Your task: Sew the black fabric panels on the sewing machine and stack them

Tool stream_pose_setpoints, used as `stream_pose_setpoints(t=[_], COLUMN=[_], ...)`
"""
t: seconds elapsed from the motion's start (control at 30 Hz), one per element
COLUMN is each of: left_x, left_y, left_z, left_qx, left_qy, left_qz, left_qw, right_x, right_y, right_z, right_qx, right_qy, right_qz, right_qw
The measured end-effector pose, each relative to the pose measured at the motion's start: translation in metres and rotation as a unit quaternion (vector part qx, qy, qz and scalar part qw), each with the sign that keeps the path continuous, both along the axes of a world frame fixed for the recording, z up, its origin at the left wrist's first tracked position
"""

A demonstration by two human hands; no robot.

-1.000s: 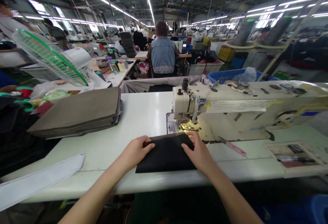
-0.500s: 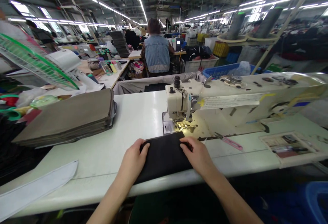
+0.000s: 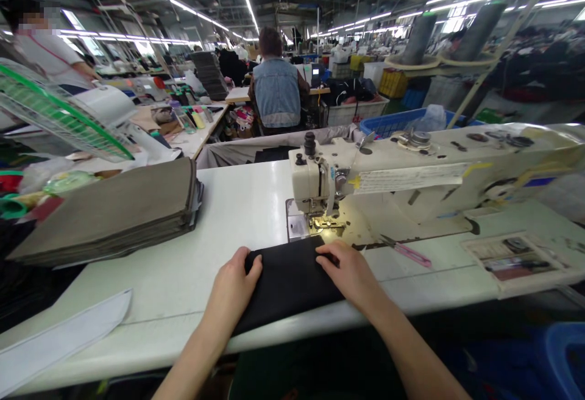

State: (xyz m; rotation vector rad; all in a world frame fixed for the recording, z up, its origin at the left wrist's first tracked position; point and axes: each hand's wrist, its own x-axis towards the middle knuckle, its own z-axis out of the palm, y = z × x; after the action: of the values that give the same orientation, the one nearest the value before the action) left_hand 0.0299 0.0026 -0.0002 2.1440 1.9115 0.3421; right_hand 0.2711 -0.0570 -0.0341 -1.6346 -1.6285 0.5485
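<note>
A black fabric panel [image 3: 287,281] lies on the pale worktable, its near part reaching over the front edge. My left hand [image 3: 235,281] is closed on the panel's left side, thumb on top. On the far right corner, my right hand [image 3: 347,269] pinches the fabric between thumb and fingers. The panel's far edge lies just in front of the sewing machine's [image 3: 315,180] lit needle area, and I cannot tell whether it touches the presser foot [image 3: 326,223]. Pink-handled thread snips [image 3: 409,252] rest to the right of my right hand.
A thick stack of grey-brown panels [image 3: 114,211] sits on the left, with a white pointed strip [image 3: 68,336] nearer me. A small tool tray [image 3: 521,260] is set at the right. Behind the table, a person in a denim vest [image 3: 276,92] sits facing away. A green-rimmed fan [image 3: 64,110] stands left.
The view has shifted slightly, moving most things a little left in the picture. Both hands keep their hold on the black panel. A person at the far left has come further into view.
</note>
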Motion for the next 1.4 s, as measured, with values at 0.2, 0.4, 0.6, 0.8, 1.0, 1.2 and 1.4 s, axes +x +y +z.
stream_pose_setpoints(t=[0.2, 0.4, 0.6, 0.8, 1.0, 1.2, 1.4], left_x=[0.002, 0.004, 0.004, -0.003, -0.006, -0.005, -0.009], left_y=[0.001, 0.001, 0.0, -0.004, -0.005, -0.007, -0.012], left_z=[0.001, 0.002, 0.003, 0.005, 0.001, 0.0, 0.003], left_qx=[-0.002, -0.015, -0.014, -0.045, -0.06, -0.057, 0.046], left_qy=[0.01, 0.03, 0.018, -0.026, -0.048, -0.046, 0.031], left_qz=[-0.006, -0.005, -0.008, 0.025, 0.041, 0.037, -0.055], left_qw=[1.0, 0.999, 1.0, 0.998, 0.996, 0.997, 0.997], right_x=[-0.002, -0.002, -0.003, -0.003, 0.0, 0.001, -0.001], right_y=[-0.001, -0.001, 0.0, -0.001, -0.001, -0.001, -0.002], right_z=[0.0, 0.003, 0.003, -0.002, -0.009, -0.012, -0.008], right_qx=[-0.001, -0.012, -0.018, -0.006, 0.002, 0.012, 0.092], right_qy=[-0.003, -0.007, -0.008, -0.01, -0.008, -0.042, -0.121], right_qz=[-0.01, -0.015, -0.021, -0.022, -0.019, -0.013, 0.013], right_qw=[1.0, 1.0, 1.0, 1.0, 1.0, 0.999, 0.988])
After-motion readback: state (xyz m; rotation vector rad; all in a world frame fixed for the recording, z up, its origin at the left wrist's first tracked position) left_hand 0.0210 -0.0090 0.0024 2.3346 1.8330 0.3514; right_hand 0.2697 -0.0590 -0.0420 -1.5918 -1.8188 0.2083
